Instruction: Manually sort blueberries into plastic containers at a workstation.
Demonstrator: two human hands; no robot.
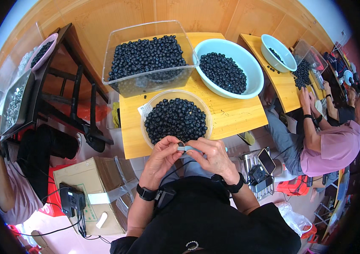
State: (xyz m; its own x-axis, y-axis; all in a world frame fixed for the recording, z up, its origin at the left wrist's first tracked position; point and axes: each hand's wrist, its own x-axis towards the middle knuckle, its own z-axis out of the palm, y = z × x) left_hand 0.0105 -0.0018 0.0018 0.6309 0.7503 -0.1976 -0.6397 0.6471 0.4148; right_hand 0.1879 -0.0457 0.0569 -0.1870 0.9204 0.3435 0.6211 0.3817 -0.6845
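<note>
Right now the left hand (161, 155) and the right hand (212, 155) are close together, both pinching a small grey strip (187, 148) just over the near edge of the round clear bowl (147, 111) of little black beads (175, 119) on the desk (230, 114). A bead could slip from the fingers and roll off, because it is tiny and smooth.
</note>
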